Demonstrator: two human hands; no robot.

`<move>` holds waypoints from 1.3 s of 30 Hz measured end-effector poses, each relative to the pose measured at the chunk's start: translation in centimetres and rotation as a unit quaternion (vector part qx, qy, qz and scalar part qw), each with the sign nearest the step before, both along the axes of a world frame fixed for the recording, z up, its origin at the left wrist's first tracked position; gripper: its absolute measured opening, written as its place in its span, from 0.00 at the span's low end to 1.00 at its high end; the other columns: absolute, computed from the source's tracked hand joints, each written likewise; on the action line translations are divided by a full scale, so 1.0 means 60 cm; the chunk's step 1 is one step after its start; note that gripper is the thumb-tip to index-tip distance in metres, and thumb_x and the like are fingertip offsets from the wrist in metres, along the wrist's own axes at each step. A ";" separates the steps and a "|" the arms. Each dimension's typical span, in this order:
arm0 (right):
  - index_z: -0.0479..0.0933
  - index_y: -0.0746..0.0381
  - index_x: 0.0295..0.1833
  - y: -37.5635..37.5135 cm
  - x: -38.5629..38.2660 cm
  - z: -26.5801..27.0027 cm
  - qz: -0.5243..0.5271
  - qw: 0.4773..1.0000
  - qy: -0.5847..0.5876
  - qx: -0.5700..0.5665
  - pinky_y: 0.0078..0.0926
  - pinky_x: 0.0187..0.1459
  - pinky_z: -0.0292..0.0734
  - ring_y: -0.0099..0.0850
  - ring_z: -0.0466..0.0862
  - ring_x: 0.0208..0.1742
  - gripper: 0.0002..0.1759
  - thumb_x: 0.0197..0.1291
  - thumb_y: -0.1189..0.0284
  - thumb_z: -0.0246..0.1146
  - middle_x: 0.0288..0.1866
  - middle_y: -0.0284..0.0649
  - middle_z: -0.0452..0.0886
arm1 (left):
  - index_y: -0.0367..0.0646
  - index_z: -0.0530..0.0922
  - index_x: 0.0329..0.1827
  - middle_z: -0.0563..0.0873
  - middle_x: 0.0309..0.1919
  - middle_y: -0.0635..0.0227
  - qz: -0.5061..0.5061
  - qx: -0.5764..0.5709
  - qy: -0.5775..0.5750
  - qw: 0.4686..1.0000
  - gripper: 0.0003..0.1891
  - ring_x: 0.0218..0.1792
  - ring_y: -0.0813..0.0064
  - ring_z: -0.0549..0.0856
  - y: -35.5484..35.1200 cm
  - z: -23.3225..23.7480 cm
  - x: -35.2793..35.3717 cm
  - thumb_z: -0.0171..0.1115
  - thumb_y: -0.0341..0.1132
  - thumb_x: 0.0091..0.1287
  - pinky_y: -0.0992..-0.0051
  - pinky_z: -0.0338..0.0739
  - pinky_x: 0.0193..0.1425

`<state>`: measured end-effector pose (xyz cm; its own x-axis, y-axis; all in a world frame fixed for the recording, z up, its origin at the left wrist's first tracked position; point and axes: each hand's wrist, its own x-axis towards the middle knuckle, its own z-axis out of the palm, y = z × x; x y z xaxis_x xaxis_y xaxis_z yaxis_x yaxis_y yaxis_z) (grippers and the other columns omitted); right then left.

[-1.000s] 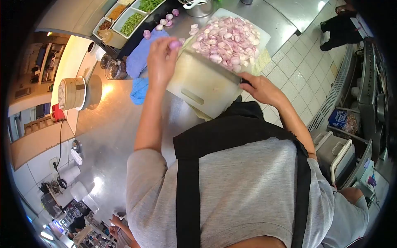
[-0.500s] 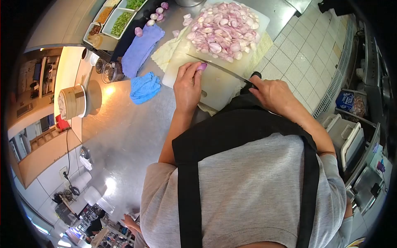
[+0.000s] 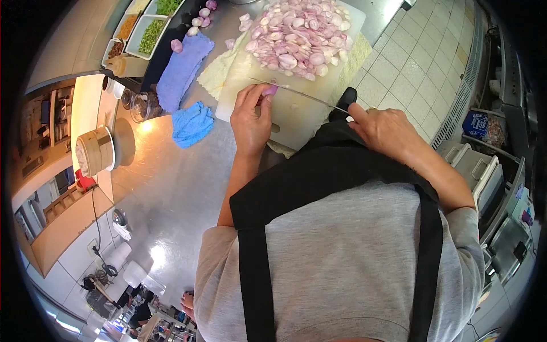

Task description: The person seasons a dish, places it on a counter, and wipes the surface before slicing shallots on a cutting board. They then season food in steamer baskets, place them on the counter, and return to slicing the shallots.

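My left hand (image 3: 252,124) is closed, pinching a purple shallot (image 3: 270,90) between thumb and fingers over the white cutting board (image 3: 296,126). My right hand (image 3: 386,130) is wrapped round the handle of a knife (image 3: 305,96). Its long thin blade reaches left across the board, right at the shallot's far side and close to my left fingertips. Beyond the blade, a large pile of sliced shallots (image 3: 299,37) covers the far half of the board. A small pale piece lies on the board near the blade. A pale yellow cloth (image 3: 213,80) shows from under the board.
Left of the board lie a purple cloth (image 3: 183,71) and a crumpled blue cloth (image 3: 192,124) on the steel counter (image 3: 171,188). Whole shallots (image 3: 196,23) sit beside containers of chopped greens (image 3: 149,37). A bamboo steamer (image 3: 96,151) stands farther left. Another person's hand (image 3: 188,302) shows at lower left.
The view has shifted slightly, so the board and counter appear a little farther left and up. The knife blade has come nearer the shallot, and both hands keep their hold.
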<state>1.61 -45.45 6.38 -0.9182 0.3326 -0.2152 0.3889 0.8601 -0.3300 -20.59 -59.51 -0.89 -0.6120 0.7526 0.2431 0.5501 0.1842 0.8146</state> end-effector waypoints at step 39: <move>0.65 0.61 0.46 0.007 -0.049 -0.028 0.022 0.999 -0.026 -0.037 0.48 0.27 0.76 0.50 0.83 0.27 0.12 0.69 0.64 0.53 0.22 0.47 0.81 | 0.37 0.82 0.44 0.84 0.40 0.61 0.028 0.038 -0.020 0.999 0.11 0.36 0.70 0.86 0.000 -0.002 0.005 0.65 0.21 0.59 0.74 0.82 0.42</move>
<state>-1.32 -45.01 4.72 -0.9182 0.2743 -0.2857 0.3702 0.8507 -0.3731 -20.31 -59.52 -1.03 -0.6635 0.6963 0.2736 0.5075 0.1502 0.8484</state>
